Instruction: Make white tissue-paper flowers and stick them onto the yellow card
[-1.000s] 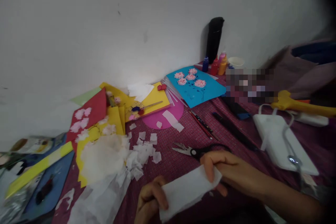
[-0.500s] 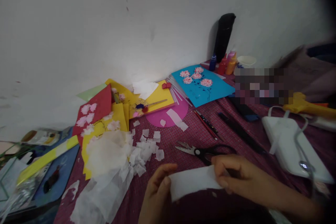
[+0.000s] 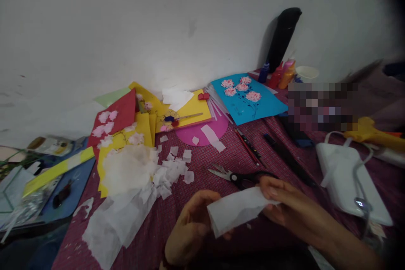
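Note:
Between my hands is a strip of thin white tissue paper (image 3: 237, 211), tilted up towards the right and slightly bent. My right hand (image 3: 292, 204) pinches its right end, thumb and fingers closed on it. My left hand (image 3: 193, 221) is curled around the left end; some of its fingers pass behind the paper, so the exact grip is partly hidden. Just beyond the strip lie scissors (image 3: 236, 176) with black handles and slightly parted blades. Small cut tissue squares (image 3: 172, 173) are heaped to the left, beside larger tissue sheets (image 3: 117, 223).
A blue card with pink flowers (image 3: 253, 105) leans at the back. Red card (image 3: 117, 112) and yellow card (image 3: 144, 124) lie left of it. Brushes (image 3: 248, 147), paint bottles (image 3: 276, 76), a white power bank (image 3: 351, 181) and a blue tray (image 3: 74, 190) surround the work area.
The strip has tilted, its left end turning downward and its surface bending. My left hand has shifted its fingers around that end, and my right hand has moved slightly up.

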{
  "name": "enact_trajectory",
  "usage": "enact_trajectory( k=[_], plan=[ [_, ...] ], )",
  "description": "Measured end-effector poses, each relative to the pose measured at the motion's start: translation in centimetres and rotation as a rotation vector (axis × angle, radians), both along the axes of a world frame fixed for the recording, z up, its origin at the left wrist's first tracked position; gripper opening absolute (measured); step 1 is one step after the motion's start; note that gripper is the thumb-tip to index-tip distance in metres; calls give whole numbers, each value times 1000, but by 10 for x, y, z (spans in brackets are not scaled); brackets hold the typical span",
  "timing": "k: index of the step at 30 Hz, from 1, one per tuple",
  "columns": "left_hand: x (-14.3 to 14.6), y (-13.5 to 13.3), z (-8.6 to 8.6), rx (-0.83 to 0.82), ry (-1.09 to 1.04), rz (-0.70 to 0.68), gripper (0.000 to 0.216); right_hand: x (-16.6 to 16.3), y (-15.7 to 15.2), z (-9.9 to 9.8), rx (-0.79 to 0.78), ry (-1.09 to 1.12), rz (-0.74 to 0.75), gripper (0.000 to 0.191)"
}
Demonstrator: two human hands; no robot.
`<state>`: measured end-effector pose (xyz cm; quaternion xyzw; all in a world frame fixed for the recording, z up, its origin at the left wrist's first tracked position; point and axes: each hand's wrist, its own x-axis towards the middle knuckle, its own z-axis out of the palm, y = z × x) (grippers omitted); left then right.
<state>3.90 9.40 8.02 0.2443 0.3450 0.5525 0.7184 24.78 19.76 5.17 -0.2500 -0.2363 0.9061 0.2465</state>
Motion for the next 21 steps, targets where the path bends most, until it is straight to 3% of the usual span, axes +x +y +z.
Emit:
enact_trajectory(
  k=[5, 12, 16, 21],
  plan=[
    [-1, -3, 2, -1, 83, -8, 48, 1, -1, -1, -19, 13, 7, 24],
    [4, 0, 6, -107, 668, 163, 22, 0, -2, 1, 2, -7, 19, 23],
    [-1, -4, 1, 43, 787, 272, 12, 1, -5, 2, 75, -38, 22, 26],
    [-4, -7, 4, 9, 707, 329, 5, 2, -6, 7, 142, -78, 60, 30]
  ],
)
